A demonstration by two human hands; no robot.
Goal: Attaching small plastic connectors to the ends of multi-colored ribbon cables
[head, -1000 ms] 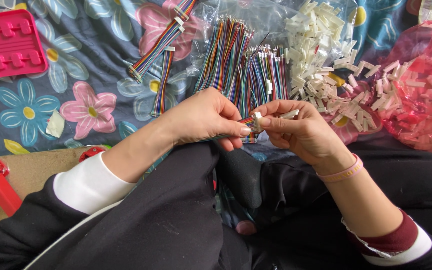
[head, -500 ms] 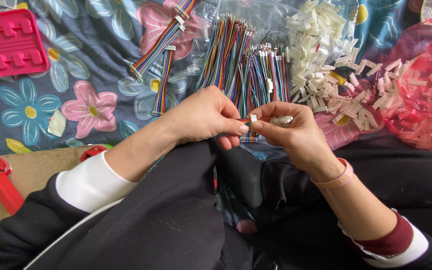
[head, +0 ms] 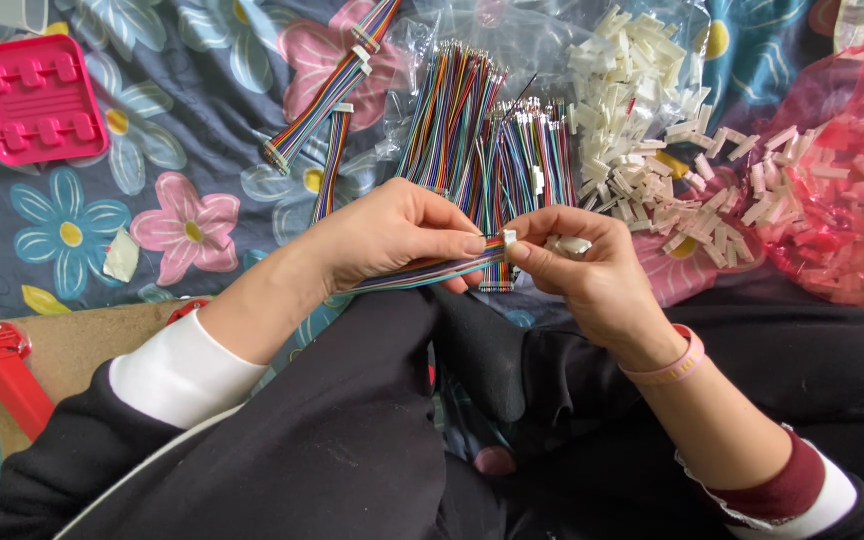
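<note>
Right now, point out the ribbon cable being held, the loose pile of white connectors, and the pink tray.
ribbon cable (head: 422, 272), head view, the flat striped middle below the left hand.
white connectors (head: 642, 120), head view, centre of the pile.
pink tray (head: 37, 100), head view, its ribbed middle.

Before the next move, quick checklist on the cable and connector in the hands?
1. Left hand grips the rainbow ribbon cable near its end: ok.
2. Right hand pinches a small white connector at the cable tip: ok.
3. Wire ends seated in connector: cannot tell, too small.
4. Spare white connectors piled close by: ok.
5. Loose cable bundles lie ahead, apart from the hands: ok.
</note>
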